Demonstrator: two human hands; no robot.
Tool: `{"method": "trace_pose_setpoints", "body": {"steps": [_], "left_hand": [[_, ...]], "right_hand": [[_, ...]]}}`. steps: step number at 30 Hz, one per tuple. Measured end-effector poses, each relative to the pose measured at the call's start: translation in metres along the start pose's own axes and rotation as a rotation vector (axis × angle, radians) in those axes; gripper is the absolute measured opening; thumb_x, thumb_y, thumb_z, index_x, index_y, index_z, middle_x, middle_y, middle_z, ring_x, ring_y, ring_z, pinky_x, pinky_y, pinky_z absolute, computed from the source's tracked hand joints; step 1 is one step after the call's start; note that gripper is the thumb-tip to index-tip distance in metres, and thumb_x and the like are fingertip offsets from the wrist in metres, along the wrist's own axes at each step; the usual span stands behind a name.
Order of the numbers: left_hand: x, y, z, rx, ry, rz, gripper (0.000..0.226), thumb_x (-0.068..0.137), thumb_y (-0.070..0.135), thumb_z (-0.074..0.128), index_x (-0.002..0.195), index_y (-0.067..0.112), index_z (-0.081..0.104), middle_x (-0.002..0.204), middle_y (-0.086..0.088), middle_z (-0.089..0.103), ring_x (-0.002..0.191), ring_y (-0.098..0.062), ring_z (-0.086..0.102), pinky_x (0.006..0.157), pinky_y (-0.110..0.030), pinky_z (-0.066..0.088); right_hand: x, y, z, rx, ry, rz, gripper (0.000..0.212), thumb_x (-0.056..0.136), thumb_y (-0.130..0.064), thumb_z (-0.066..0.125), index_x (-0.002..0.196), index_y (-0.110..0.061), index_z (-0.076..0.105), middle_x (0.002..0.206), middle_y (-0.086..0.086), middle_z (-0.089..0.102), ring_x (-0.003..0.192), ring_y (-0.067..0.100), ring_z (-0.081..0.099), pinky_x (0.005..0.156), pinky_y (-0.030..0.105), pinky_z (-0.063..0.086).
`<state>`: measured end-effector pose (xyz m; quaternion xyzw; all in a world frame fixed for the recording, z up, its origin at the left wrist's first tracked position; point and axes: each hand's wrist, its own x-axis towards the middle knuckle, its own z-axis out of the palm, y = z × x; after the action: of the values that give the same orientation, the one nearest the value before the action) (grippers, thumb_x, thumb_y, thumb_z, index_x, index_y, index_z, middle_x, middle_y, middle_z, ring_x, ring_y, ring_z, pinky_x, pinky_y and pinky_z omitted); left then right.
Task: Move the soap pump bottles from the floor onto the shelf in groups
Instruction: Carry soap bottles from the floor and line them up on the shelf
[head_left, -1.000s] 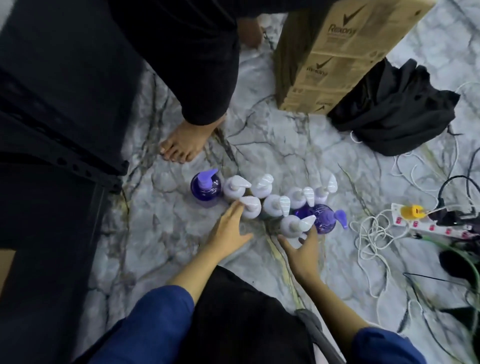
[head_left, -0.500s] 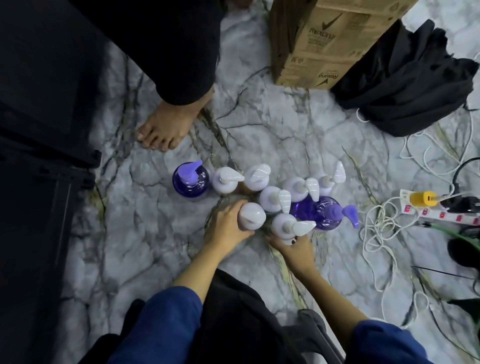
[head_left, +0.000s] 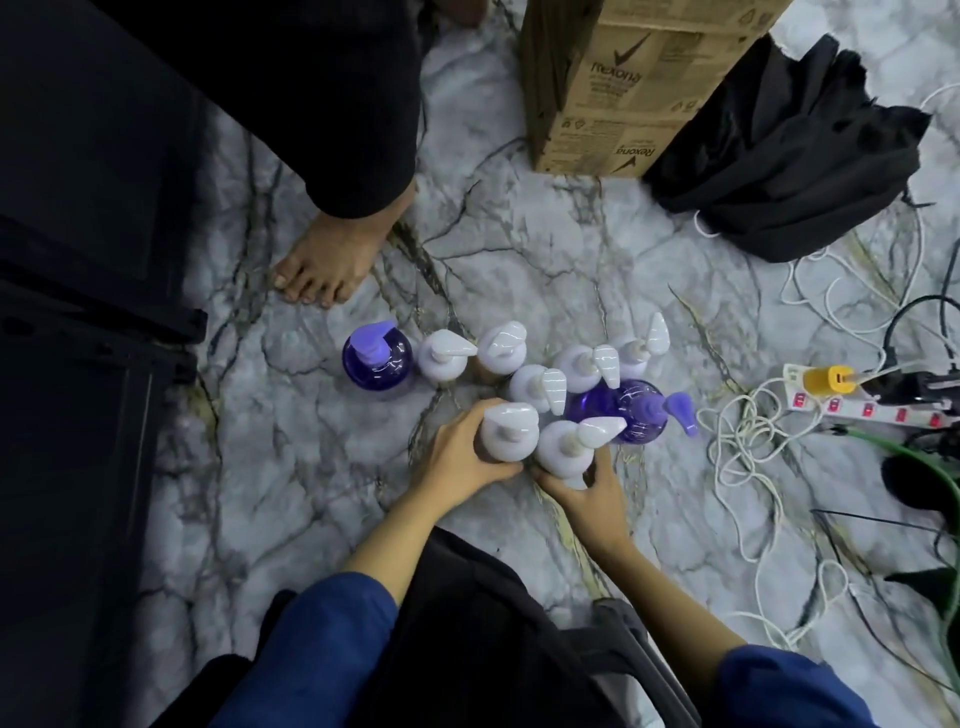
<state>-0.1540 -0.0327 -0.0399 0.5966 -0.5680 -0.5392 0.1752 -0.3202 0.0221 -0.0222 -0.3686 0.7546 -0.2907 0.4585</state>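
Fingers of your left hand (head_left: 460, 457) are curled round the body of one white bottle (head_left: 506, 434), and those of your right hand (head_left: 587, 491) wrap the white bottle beside it (head_left: 563, 449), so each hand grips one and both bottles look to be on the floor (head_left: 322, 467), touching each other. Judging by their look, these are smooth rigid plastic, likely full and fairly heavy for their size, so expect a glossy wall that can slide in the palm. Hold low on the body, or hook the neck under the pump; the pump head will probably turn or dip if you lift by the spout. Packed as they are, lifting one may tip its neighbours. Seven white bottles with white spouts pointing various ways stand upright in a loose cluster, with a clear purple bottle (head_left: 631, 410) just right of yours and another purple one (head_left: 376, 358) at the left end of the row. What seems to be the dark shelf (head_left: 93, 332) stands at your left, near the row. A bare foot (head_left: 324, 265) of another person stands just beyond the bottles.
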Motion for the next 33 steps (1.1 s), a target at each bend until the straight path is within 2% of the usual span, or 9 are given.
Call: {"method": "trace_pose_setpoints", "body": {"steps": [3,7,11,13,17,20,24,29,33], "left_hand": [[-0.015,0.029,-0.016,0.004,-0.037,0.057,0.06,0.063,0.034,0.083,0.114,0.043,0.053,0.116,0.015,0.059,0.109,-0.006,0.055,0.094,-0.033,0.047],[-0.037,0.076,-0.043,-0.054,-0.033,0.114,0.054,0.054,0.049,0.079,0.1,0.055,0.051,0.113,0.01,0.061,0.105,-0.008,0.059,0.091,-0.031,0.05],[-0.057,0.127,-0.066,-0.159,0.085,0.206,0.067,0.049,0.056,0.074,0.109,0.051,0.048,0.111,0.012,0.059,0.099,-0.001,0.06,0.081,-0.015,0.047],[-0.068,0.153,-0.08,-0.232,0.137,0.272,0.068,0.054,0.05,0.076,0.116,0.052,0.048,0.11,0.017,0.064,0.1,0.001,0.061,0.086,-0.019,0.049],[-0.102,0.199,-0.109,-0.268,0.3,0.418,0.081,0.064,0.043,0.075,0.134,0.047,0.036,0.116,0.035,0.058,0.112,0.001,0.058,0.096,-0.024,0.046],[-0.128,0.224,-0.133,-0.26,0.4,0.486,0.083,0.068,0.04,0.076,0.138,0.045,0.032,0.122,0.033,0.055,0.113,0.002,0.057,0.096,-0.023,0.046],[-0.173,0.255,-0.174,-0.265,0.556,0.56,0.076,0.08,0.005,0.073,0.136,0.034,0.03,0.115,0.03,0.05,0.095,0.02,0.056,0.078,-0.002,0.041],[-0.229,0.279,-0.228,-0.154,0.811,0.587,0.075,0.08,0.032,0.074,0.13,0.058,0.026,0.104,0.05,0.051,0.099,0.016,0.056,0.08,-0.005,0.042],[-0.283,0.301,-0.259,-0.148,0.995,0.624,0.069,0.071,0.051,0.067,0.12,0.074,0.024,0.11,0.041,0.054,0.103,0.005,0.059,0.088,-0.024,0.05]], "right_hand": [[-0.024,-0.018,-0.013,0.072,0.012,-0.05,0.051,0.071,-0.02,0.08,0.115,-0.029,0.055,0.101,-0.018,0.065,0.097,0.003,0.062,0.086,0.036,0.051],[-0.052,-0.054,-0.03,0.237,0.063,-0.126,0.052,0.063,-0.034,0.076,0.11,-0.038,0.055,0.106,-0.016,0.064,0.099,0.006,0.062,0.088,0.027,0.051],[-0.066,-0.102,-0.043,0.354,0.101,-0.234,0.066,0.063,-0.045,0.071,0.124,-0.026,0.052,0.115,-0.001,0.064,0.101,0.012,0.063,0.086,0.028,0.052],[-0.072,-0.131,-0.046,0.39,0.102,-0.301,0.075,0.066,-0.045,0.07,0.134,-0.022,0.046,0.118,0.003,0.062,0.103,0.014,0.063,0.09,0.031,0.053],[-0.092,-0.19,-0.045,0.45,0.09,-0.461,0.063,0.081,-0.03,0.068,0.137,-0.032,0.039,0.116,-0.006,0.061,0.094,0.001,0.063,0.082,0.02,0.053],[-0.109,-0.232,-0.04,0.451,0.077,-0.594,0.063,0.083,-0.034,0.067,0.139,-0.036,0.036,0.128,-0.015,0.053,0.108,-0.005,0.056,0.089,0.017,0.047],[-0.139,-0.285,-0.032,0.467,0.003,-0.727,0.06,0.089,-0.015,0.064,0.141,-0.028,0.037,0.11,-0.035,0.053,0.095,-0.016,0.056,0.08,0.008,0.046],[-0.179,-0.348,-0.016,0.467,-0.106,-0.882,0.059,0.089,-0.02,0.064,0.138,-0.037,0.036,0.093,-0.049,0.054,0.085,-0.013,0.059,0.076,0.013,0.049],[-0.212,-0.391,-0.001,0.53,-0.22,-0.968,0.058,0.089,-0.021,0.065,0.139,-0.035,0.039,0.095,-0.048,0.053,0.088,-0.014,0.059,0.075,0.01,0.048]]}}
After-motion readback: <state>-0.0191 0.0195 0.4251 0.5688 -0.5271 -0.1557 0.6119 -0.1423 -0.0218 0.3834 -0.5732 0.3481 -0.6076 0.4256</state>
